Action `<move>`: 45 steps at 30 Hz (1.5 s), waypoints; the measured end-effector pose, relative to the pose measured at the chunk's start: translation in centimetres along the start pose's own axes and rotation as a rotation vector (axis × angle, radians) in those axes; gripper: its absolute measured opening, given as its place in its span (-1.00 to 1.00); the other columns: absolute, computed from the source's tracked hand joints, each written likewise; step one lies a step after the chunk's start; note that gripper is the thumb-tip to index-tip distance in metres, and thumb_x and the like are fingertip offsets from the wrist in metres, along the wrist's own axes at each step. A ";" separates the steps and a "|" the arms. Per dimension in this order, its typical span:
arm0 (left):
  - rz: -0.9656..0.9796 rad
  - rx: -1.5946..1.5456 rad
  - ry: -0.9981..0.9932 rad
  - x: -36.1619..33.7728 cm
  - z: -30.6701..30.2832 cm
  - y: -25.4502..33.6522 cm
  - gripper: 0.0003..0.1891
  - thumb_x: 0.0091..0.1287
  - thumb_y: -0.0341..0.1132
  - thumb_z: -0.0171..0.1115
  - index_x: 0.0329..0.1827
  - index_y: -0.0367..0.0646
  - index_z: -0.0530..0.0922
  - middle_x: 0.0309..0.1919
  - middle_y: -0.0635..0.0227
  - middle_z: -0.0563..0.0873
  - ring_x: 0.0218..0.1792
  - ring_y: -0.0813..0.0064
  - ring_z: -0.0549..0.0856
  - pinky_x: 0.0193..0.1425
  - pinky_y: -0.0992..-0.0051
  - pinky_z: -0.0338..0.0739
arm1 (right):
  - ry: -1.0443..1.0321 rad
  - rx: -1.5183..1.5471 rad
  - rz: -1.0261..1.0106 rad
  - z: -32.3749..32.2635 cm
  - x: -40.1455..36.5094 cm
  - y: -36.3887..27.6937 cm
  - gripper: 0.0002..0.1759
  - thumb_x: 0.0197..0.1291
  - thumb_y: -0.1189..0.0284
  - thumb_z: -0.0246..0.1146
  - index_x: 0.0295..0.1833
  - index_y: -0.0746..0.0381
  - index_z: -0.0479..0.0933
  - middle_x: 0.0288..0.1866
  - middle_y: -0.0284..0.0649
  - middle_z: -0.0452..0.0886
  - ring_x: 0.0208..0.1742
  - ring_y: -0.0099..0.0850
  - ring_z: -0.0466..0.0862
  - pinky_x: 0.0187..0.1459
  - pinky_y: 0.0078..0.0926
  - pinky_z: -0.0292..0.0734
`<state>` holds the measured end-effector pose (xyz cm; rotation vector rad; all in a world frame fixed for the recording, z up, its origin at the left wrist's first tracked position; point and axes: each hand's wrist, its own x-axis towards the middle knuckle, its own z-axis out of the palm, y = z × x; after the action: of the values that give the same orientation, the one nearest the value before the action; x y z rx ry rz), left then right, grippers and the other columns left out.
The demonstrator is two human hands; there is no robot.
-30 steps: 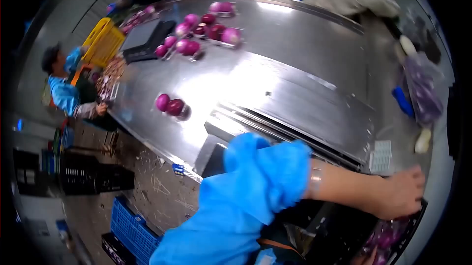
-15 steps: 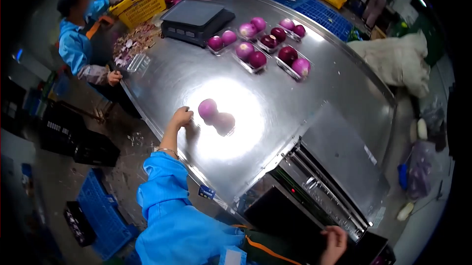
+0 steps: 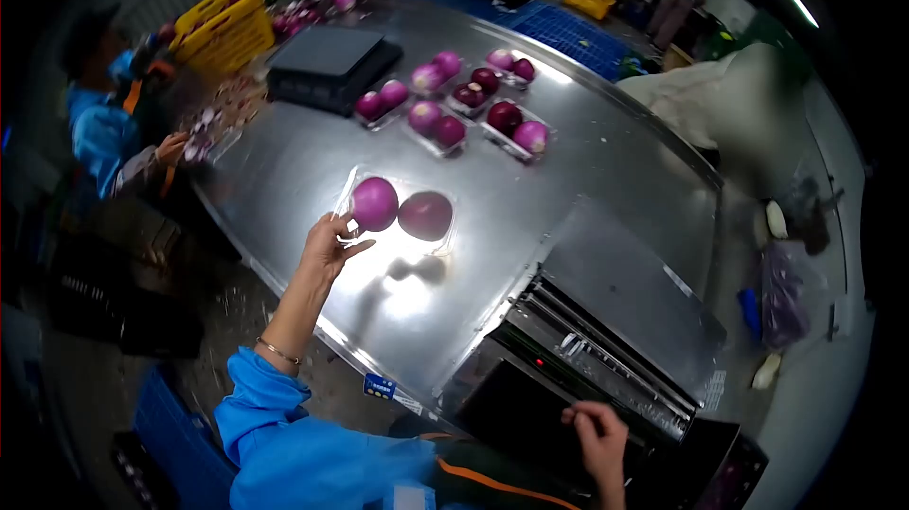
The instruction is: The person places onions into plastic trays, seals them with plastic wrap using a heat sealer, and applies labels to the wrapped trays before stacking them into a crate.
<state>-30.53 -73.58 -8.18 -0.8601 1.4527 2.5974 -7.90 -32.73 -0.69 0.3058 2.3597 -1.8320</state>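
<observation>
My left hand [image 3: 333, 243] grips the left edge of a clear plastic tray [image 3: 440, 247] that holds two purple onions [image 3: 375, 204]. The tray is tilted and raised over the steel table [image 3: 312, 169], where a shadow or reflection of it shows below. The onion on the right side of the tray [image 3: 425, 215] looks darker. My right hand [image 3: 597, 434] hovers by the front of a wrapping machine [image 3: 606, 358], its fingers loosely bent and apart, with nothing visible in them.
Several trays of onions [image 3: 516, 131] stand toward the back, beside a black scale [image 3: 327, 65]. A person in blue sleeves [image 3: 99, 141] works at the left near a yellow crate [image 3: 222, 32]. Onion peel [image 3: 213, 117] lies near them. White sacks [image 3: 696, 98] rest beyond the right edge.
My left hand has taken hold of the tray with the two onions and lifted it off the table. My right hand has moved slightly up and left. The view has shifted.
</observation>
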 end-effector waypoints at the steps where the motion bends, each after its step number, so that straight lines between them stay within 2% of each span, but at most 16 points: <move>1: 0.032 0.046 -0.079 -0.7 1.9 0.9 -0.78 -0.07 -0.68 -0.08 -0.37 -0.22 0.24 -0.06 0.09 0.42 -0.11 0.27 0.58 -0.04 0.03 0.63 | -0.027 0.042 -0.047 -1.3 0.7 -0.3 -0.81 0.18 0.57 0.12 -0.08 0.37 0.48 -0.18 -0.17 0.59 -0.16 -0.47 0.59 -0.05 -0.53 0.47; 3: 0.120 0.103 -0.192 -4.0 7.9 2.1 -0.87 0.03 -0.56 0.00 -0.44 -0.14 0.27 -0.28 0.27 0.50 -0.21 0.39 0.61 -0.12 0.13 0.67 | 0.004 0.158 -0.211 -3.1 3.0 -1.7 -0.76 0.21 0.52 0.10 -0.01 0.35 0.44 -0.15 -0.15 0.58 -0.16 -0.46 0.58 -0.07 -0.49 0.48; 6: 0.133 0.170 -0.380 -7.6 16.1 0.2 -0.83 0.00 -0.62 -0.03 -0.38 -0.20 0.25 -0.12 0.15 0.44 -0.21 0.36 0.58 -0.05 -0.01 0.61 | 0.007 0.696 -0.027 -5.8 8.1 -3.3 -0.62 0.32 0.35 0.00 0.16 0.33 0.32 0.14 -0.09 0.42 0.02 -0.34 0.51 -0.08 -0.39 0.49; 10: -0.051 0.193 -0.563 -7.5 23.9 -10.3 -0.73 0.02 -0.62 -0.04 -0.20 -0.22 0.23 -0.11 0.11 0.46 -0.18 0.28 0.59 -0.10 0.06 0.64 | 0.121 0.978 0.124 -10.5 13.2 -0.5 -0.58 0.29 0.31 0.03 0.18 0.32 0.32 0.11 -0.15 0.42 0.08 -0.36 0.43 -0.02 -0.29 0.43; 13: -0.132 0.415 -0.676 -11.5 28.7 -16.3 -0.61 0.07 -0.56 0.01 0.00 -0.25 0.21 0.02 0.07 0.45 -0.18 0.29 0.59 -0.15 0.27 0.66 | 0.280 0.730 0.186 -15.1 11.6 2.7 -0.61 0.27 0.35 0.03 0.13 0.33 0.37 0.07 -0.19 0.44 -0.07 -0.41 0.48 -0.01 -0.25 0.42; 15: 0.262 1.044 -0.830 -10.9 29.1 -19.0 -0.62 0.20 -0.41 0.08 0.07 -0.25 0.27 -0.10 0.08 0.61 -0.31 0.50 0.61 -0.31 0.54 0.53 | 0.327 0.627 0.106 -17.8 8.7 4.4 -0.65 0.24 0.39 0.06 0.06 0.37 0.43 -0.08 -0.21 0.49 -0.23 -0.47 0.50 -0.16 -0.40 0.51; 18: 0.399 1.242 -0.977 -13.0 29.7 -20.0 -0.60 0.20 -0.23 0.20 0.00 -0.29 0.36 -0.20 0.14 0.68 -0.32 0.42 0.68 -0.22 0.48 0.52 | 0.416 0.470 0.159 -19.4 5.2 5.5 -0.70 0.23 0.41 0.09 -0.03 0.40 0.49 -0.23 -0.18 0.55 -0.35 -0.51 0.53 -0.37 -0.61 0.54; 22: 0.190 1.190 -1.000 -16.4 29.8 -18.9 -0.47 0.20 -0.21 0.22 0.18 -0.29 0.32 -0.06 0.07 0.63 -0.09 0.30 0.65 -0.10 0.48 0.51 | 0.401 0.271 0.187 -21.1 0.7 7.0 -0.75 0.21 0.42 0.12 -0.13 0.39 0.54 -0.23 -0.25 0.60 -0.31 -0.53 0.55 -0.28 -0.63 0.50; 25: 0.552 1.233 -0.747 -18.4 25.3 -17.2 -0.57 0.16 -0.27 0.27 0.07 -0.24 0.45 -0.23 0.21 0.65 -0.17 0.35 0.59 -0.05 0.41 0.41 | 0.678 -0.380 0.036 -21.9 -3.5 8.6 -0.86 0.11 0.39 0.21 -0.32 0.22 0.59 -0.33 -0.20 0.56 -0.26 -0.39 0.54 -0.17 -0.45 0.40; 27: 1.201 1.687 -0.438 -18.7 22.0 -16.9 -0.64 0.08 -0.22 0.31 -0.10 -0.20 0.56 -0.39 0.19 0.60 -0.17 0.18 0.49 -0.01 0.27 0.29 | 0.699 -1.015 0.103 -21.5 -5.1 10.2 -0.80 0.07 0.28 0.25 -0.38 0.20 0.58 -0.36 -0.23 0.51 -0.22 -0.30 0.46 -0.07 -0.30 0.26; 29: 1.148 1.816 -0.430 -18.9 20.8 -18.5 -0.67 0.02 -0.08 0.33 -0.49 -0.23 0.62 -0.46 0.20 0.55 -0.21 0.21 0.45 -0.05 0.26 0.25 | 0.656 -1.093 0.017 -19.8 -4.2 11.6 -0.72 0.01 0.16 0.28 -0.40 0.17 0.58 -0.38 -0.24 0.47 -0.23 -0.22 0.41 -0.06 -0.24 0.17; 32: 1.194 1.732 -0.447 -18.4 22.0 -20.6 -0.60 -0.04 0.00 0.35 -0.57 -0.23 0.61 -0.55 0.20 0.56 -0.30 0.22 0.47 -0.04 0.26 0.25 | 0.567 -1.032 -0.036 -18.0 -1.4 10.3 -0.71 0.00 0.19 0.29 -0.47 0.22 0.56 -0.45 -0.19 0.46 -0.33 -0.22 0.43 -0.17 -0.25 0.26; 35: 0.897 1.465 -0.721 -15.3 22.1 -20.4 -0.72 0.03 -0.19 0.33 -0.57 -0.26 0.58 -0.69 0.22 0.56 -0.58 0.27 0.52 -0.41 0.35 0.37 | 0.518 -0.570 0.076 -18.9 -0.9 10.3 -0.72 0.03 0.28 0.27 -0.51 0.28 0.53 -0.52 -0.18 0.44 -0.48 -0.28 0.42 -0.37 -0.30 0.32; 38: 0.099 1.127 -0.756 -17.5 20.9 -14.7 -0.68 0.10 -0.28 0.23 -0.71 -0.19 0.35 -0.76 0.51 0.36 -0.68 0.66 0.33 -0.61 0.60 0.22 | 0.355 0.193 0.293 -20.3 -4.9 10.8 -0.72 0.14 0.33 0.19 -0.54 0.24 0.43 -0.65 -0.31 0.37 -0.70 -0.53 0.30 -0.66 -0.58 0.23; 42: -0.740 0.159 -0.794 -19.6 12.7 -16.2 -0.77 0.16 -0.28 0.23 -0.57 -0.06 0.38 -0.73 0.54 0.30 -0.73 0.68 0.30 -0.70 0.62 0.12 | 0.125 1.144 0.450 -17.5 -11.5 10.9 -0.69 0.23 0.32 0.08 -0.58 0.13 0.31 -0.70 -0.43 0.27 -0.77 -0.65 0.22 -0.75 -0.72 0.13; 45: -0.802 -0.144 -1.239 -21.9 12.7 -15.5 -0.75 0.25 -0.24 0.07 -0.56 -0.15 0.36 -0.70 0.36 0.37 -0.69 0.50 0.42 -0.64 0.48 0.29 | -0.128 1.487 0.408 -18.1 -13.6 8.6 -0.68 0.25 0.33 0.02 -0.58 0.13 0.31 -0.65 -0.41 0.30 -0.63 -0.58 0.30 -0.54 -0.59 0.22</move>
<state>-13.08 -49.95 -4.37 0.2249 0.4158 1.8731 7.64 -14.18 -1.05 0.6600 0.3747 -2.7604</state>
